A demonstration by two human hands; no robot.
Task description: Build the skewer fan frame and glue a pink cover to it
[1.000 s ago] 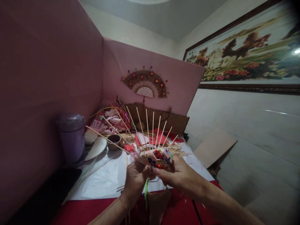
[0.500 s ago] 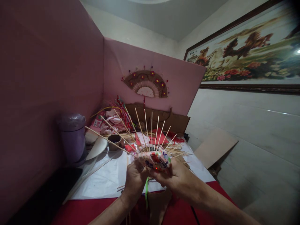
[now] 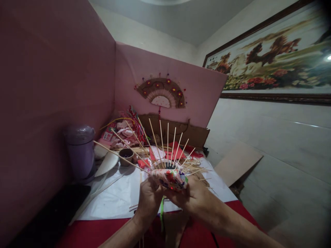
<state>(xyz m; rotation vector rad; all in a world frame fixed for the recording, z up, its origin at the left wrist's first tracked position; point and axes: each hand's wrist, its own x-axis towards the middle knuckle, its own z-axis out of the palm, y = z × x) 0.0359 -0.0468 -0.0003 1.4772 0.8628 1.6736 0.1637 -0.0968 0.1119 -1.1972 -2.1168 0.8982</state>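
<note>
Both my hands hold up a half-made fan: a floral-patterned paper base point(image 3: 170, 178) with several thin bamboo sticks point(image 3: 155, 144) fanning out from it. My left hand point(image 3: 149, 200) pinches the base's left end, fingers closed. My right hand point(image 3: 195, 199) wraps the base's right side from below, fingers closed. A green strip point(image 3: 161, 212) hangs between my wrists.
A white sheet point(image 3: 116, 199) covers a red tablecloth point(image 3: 90, 232). On it lie a purple lidded jar point(image 3: 79, 151), a small dark bowl point(image 3: 126, 156), a white half-disc point(image 3: 107, 163), loose sticks, red paper and ribbons. A finished fan point(image 3: 160, 93) hangs on the pink partition. Cardboard point(image 3: 236, 162) lies at right.
The fan piece has dropped slightly and shifted left between my hands. My right hand has closed further round the base.
</note>
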